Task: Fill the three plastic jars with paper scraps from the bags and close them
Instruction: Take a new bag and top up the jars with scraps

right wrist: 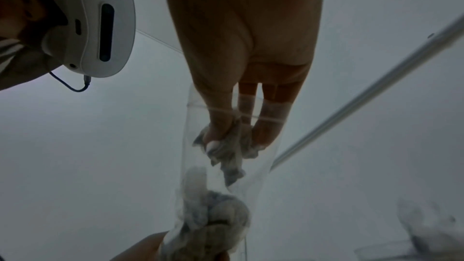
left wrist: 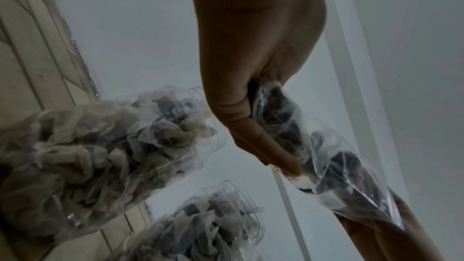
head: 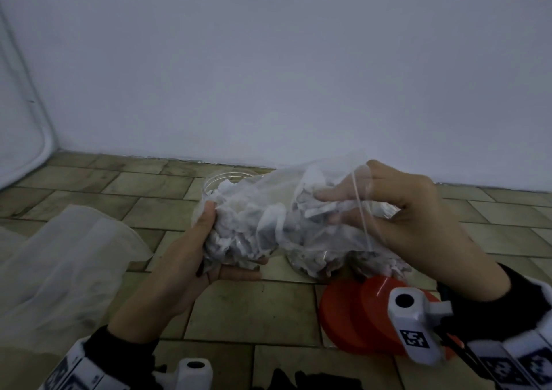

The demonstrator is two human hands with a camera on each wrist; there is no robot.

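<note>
A clear zip bag [head: 268, 207] stuffed with white paper scraps [head: 254, 234] hangs above the floor between both hands. My left hand [head: 219, 247] grips its bunched bottom end, seen close in the left wrist view as the left hand [left wrist: 251, 126] squeezing the bag [left wrist: 334, 158]. My right hand [head: 327, 207] reaches in through the bag's mouth and pinches a tuft of scraps [right wrist: 231, 158]; the right hand [right wrist: 233, 144] shows through the plastic. Two open clear jars [left wrist: 113, 146] [left wrist: 213, 225] stand packed with scraps. One jar's rim [head: 230, 177] peeks out behind the bag.
Two orange lids [head: 349, 315] lie on the tiled floor at the lower right. An empty clear bag [head: 59, 255] lies crumpled at the left. A white wall [head: 268, 76] rises just behind the jars. Another jar [head: 316, 262] sits under the held bag.
</note>
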